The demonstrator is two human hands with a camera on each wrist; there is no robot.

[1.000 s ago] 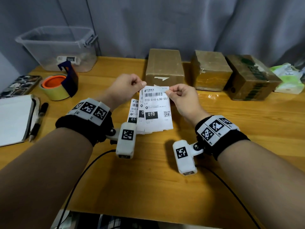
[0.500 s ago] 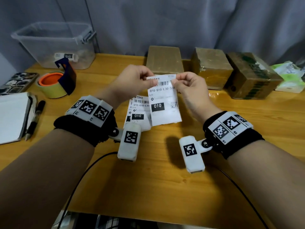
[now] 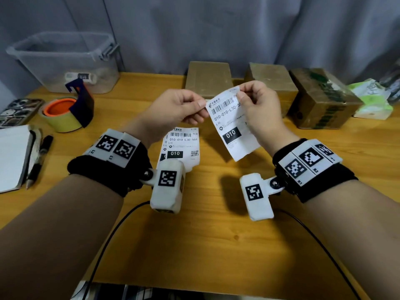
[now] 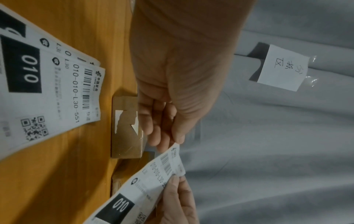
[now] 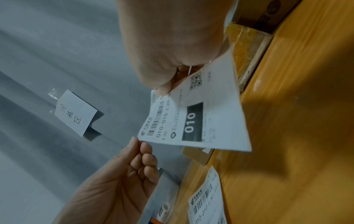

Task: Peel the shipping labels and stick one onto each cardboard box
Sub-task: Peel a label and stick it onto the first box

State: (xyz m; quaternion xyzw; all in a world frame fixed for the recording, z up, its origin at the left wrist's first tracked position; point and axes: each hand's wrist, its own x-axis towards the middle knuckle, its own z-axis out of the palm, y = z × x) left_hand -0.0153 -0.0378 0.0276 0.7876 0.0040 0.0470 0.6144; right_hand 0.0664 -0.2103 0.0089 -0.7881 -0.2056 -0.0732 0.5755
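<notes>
A white shipping label [image 3: 232, 126] printed "010" hangs tilted above the table between both hands. My left hand [image 3: 184, 108] pinches its upper left corner with thumb and forefinger. At the upper right corner my right hand [image 3: 254, 105] pinches the label [image 5: 193, 116]. More labels [image 3: 181, 146] lie in a small pile on the wooden table [image 3: 194, 234], partly behind the left wrist camera. Three cardboard boxes stand in a row at the back: a left box [image 3: 208, 77], a middle box [image 3: 270, 80] and a right box [image 3: 322, 98] with green print. The left box [image 4: 125, 128] shows white torn paper remnants.
A clear plastic bin [image 3: 62, 61] stands at the back left. A tape roll with an orange core and dark dispenser [image 3: 65, 112] lies in front of it. A notebook [image 3: 13, 156] and a pen [image 3: 39, 161] are at the left edge. A green-white packet [image 3: 370, 98] lies far right.
Both hands have lifted the label higher and to the right, away from the pile. The label now hangs tilted, its lower end swung toward the right wrist.
</notes>
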